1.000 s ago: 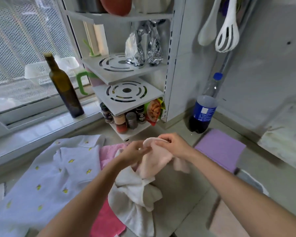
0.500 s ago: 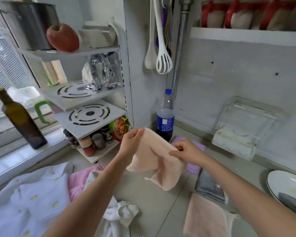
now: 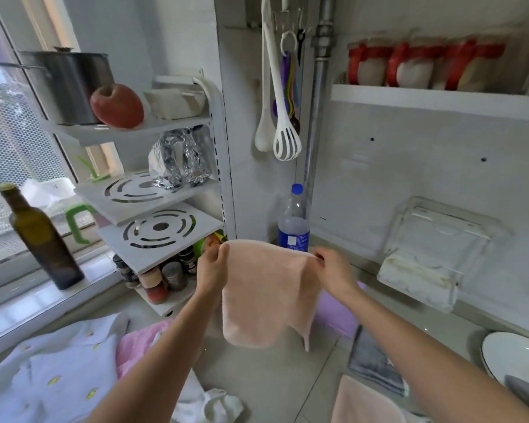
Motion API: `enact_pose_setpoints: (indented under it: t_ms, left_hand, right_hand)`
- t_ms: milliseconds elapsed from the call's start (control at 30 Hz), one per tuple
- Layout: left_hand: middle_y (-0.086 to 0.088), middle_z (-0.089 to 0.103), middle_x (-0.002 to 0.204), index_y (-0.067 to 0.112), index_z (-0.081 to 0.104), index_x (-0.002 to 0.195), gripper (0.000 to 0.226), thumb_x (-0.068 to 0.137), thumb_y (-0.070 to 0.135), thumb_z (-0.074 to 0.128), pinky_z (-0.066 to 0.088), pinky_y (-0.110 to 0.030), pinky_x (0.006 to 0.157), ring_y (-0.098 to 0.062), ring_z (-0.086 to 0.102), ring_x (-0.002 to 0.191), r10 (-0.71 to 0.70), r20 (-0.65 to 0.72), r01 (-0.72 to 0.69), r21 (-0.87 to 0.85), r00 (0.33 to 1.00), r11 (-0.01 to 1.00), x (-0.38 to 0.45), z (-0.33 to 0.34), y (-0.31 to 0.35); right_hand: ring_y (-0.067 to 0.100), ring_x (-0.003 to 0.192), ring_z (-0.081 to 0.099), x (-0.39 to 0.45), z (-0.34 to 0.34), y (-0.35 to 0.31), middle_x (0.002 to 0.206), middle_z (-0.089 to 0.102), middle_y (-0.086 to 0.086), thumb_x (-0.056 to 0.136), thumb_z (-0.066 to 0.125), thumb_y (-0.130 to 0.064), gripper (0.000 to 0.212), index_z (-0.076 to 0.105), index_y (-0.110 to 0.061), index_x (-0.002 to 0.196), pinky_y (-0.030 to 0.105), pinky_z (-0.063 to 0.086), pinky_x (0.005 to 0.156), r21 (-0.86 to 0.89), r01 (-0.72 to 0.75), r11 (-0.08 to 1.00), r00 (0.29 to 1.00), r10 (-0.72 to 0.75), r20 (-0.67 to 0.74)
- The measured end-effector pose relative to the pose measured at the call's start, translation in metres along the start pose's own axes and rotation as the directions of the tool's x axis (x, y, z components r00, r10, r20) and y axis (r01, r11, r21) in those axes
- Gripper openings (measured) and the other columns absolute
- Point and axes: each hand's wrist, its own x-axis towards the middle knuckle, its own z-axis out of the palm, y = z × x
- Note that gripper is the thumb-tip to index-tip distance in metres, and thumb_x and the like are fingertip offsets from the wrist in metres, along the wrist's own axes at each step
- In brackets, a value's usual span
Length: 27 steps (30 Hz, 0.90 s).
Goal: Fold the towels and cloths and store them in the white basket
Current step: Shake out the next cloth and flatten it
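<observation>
Where fingers (image 3: 223,254) pinch: peach cloth's (image 3: 264,294) top corners

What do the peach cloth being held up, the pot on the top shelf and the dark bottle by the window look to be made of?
Peach cloth: soft terry or microfibre by its matte, fuzzy face and limp hang; left hand and right hand pinch its top corners. Pot: probably stainless steel, brushed grey sheen. Bottle: likely dark olive glass, glossy and faintly see-through.

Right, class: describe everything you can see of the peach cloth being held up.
The peach cloth is a small, soft, fluffy-looking square, plain pale peach. It hangs unfolded in the air above the counter, its top edge stretched between the left hand and right hand, each pinching a top corner. A small loop dangles near its lower right corner.
</observation>
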Motion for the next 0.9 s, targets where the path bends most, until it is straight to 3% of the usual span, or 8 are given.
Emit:
enact_pose_setpoints:
  t_ms: [133, 300, 433, 533, 633, 667, 733, 900]
  left_hand:
    - [-0.008, 0.056, 0.078, -0.002, 0.062, 0.09, 0.031, 0.096, 0.027, 0.051, 0.04, -0.031, 0.067, -0.015, 0.05, 0.073, 0.105, 0.051, -0.103, -0.03, 0.993, 0.994, 0.001, -0.024, 0.008]
    - [-0.011, 0.064, 0.077, 0.002, 0.069, 0.088, 0.029, 0.094, 0.027, 0.057, 0.035, -0.029, 0.061, -0.018, 0.053, 0.068, 0.026, 0.232, -0.073, 0.198, 0.972, 0.978, -0.027, -0.034, -0.042]
    - [-0.014, 0.067, 0.085, 0.009, 0.062, 0.075, 0.028, 0.095, 0.027, 0.054, 0.034, -0.029, 0.062, -0.024, 0.058, 0.078, -0.154, 0.407, -0.136, 0.6, 0.9, 0.788, -0.055, -0.035, -0.107]
    - [-0.01, 0.067, 0.094, 0.017, 0.06, 0.077, 0.025, 0.097, 0.027, 0.049, 0.032, -0.026, 0.065, -0.024, 0.061, 0.087, -0.21, 0.508, -0.24, 0.682, 0.836, 0.691, -0.079, -0.044, -0.141]
    - [-0.01, 0.066, 0.1, 0.023, 0.051, 0.072, 0.027, 0.098, 0.03, 0.047, 0.031, -0.026, 0.066, -0.027, 0.061, 0.095, -0.249, 0.505, -0.246, 0.722, 0.827, 0.646, -0.092, -0.048, -0.155]
    - [-0.011, 0.066, 0.102, 0.019, 0.056, 0.077, 0.026, 0.098, 0.029, 0.046, 0.032, -0.027, 0.067, -0.028, 0.06, 0.097, -0.261, 0.499, -0.238, 0.73, 0.827, 0.64, -0.094, -0.048, -0.157]
    - [-0.012, 0.066, 0.107, 0.009, 0.065, 0.094, 0.029, 0.099, 0.028, 0.044, 0.036, -0.028, 0.072, -0.028, 0.06, 0.099, -0.268, 0.479, -0.223, 0.742, 0.836, 0.632, -0.094, -0.046, -0.16]
    - [-0.011, 0.067, 0.108, 0.009, 0.066, 0.106, 0.029, 0.1, 0.022, 0.04, 0.043, -0.03, 0.078, -0.028, 0.061, 0.1, -0.207, 0.382, -0.154, 0.726, 0.901, 0.671, -0.092, -0.045, -0.159]
  right_hand:
    - [0.024, 0.071, 0.059, 0.004, -0.004, -0.005, 0.077, 0.068, 0.001, 0.087, 0.052, -0.016, 0.013, 0.064, -0.018, 0.083, 0.037, 0.049, 0.063, -0.087, 0.139, 0.987, 0.99, -0.139, 0.004]
    - [0.015, 0.071, 0.058, -0.028, 0.013, 0.01, 0.077, 0.066, -0.004, 0.088, 0.056, -0.022, 0.013, 0.068, -0.02, 0.083, 0.032, 0.046, 0.066, -0.195, 0.224, 0.955, 0.923, -0.144, 0.355]
    - [0.014, 0.066, 0.05, -0.06, 0.042, 0.045, 0.071, 0.056, -0.004, 0.084, 0.06, -0.025, 0.018, 0.057, -0.018, 0.067, 0.03, 0.039, 0.062, -0.253, 0.212, 0.944, 0.723, 0.023, 0.69]
    - [0.009, 0.059, 0.045, -0.085, 0.056, 0.059, 0.063, 0.048, -0.007, 0.084, 0.061, -0.016, 0.024, 0.051, -0.016, 0.062, 0.022, 0.039, 0.055, -0.256, 0.149, 0.955, 0.579, 0.126, 0.806]
    - [0.015, 0.065, 0.055, -0.1, 0.062, 0.069, 0.07, 0.05, -0.006, 0.087, 0.062, -0.012, 0.016, 0.057, -0.017, 0.072, 0.022, 0.051, 0.054, -0.284, 0.018, 0.959, 0.443, 0.247, 0.862]
    - [0.017, 0.067, 0.057, -0.102, 0.063, 0.069, 0.073, 0.052, -0.003, 0.087, 0.062, -0.013, 0.011, 0.058, -0.014, 0.077, 0.024, 0.052, 0.053, -0.289, 0.001, 0.957, 0.439, 0.259, 0.861]
    - [0.019, 0.074, 0.056, -0.102, 0.069, 0.069, 0.081, 0.057, 0.002, 0.087, 0.06, -0.016, 0.006, 0.058, -0.013, 0.083, 0.026, 0.051, 0.056, -0.301, 0.021, 0.954, 0.503, 0.25, 0.828]
    - [0.025, 0.097, 0.06, -0.091, 0.082, 0.064, 0.105, 0.066, 0.003, 0.093, 0.051, -0.025, 0.02, 0.063, -0.017, 0.106, 0.03, 0.042, 0.074, -0.412, 0.125, 0.903, 0.796, 0.157, 0.585]
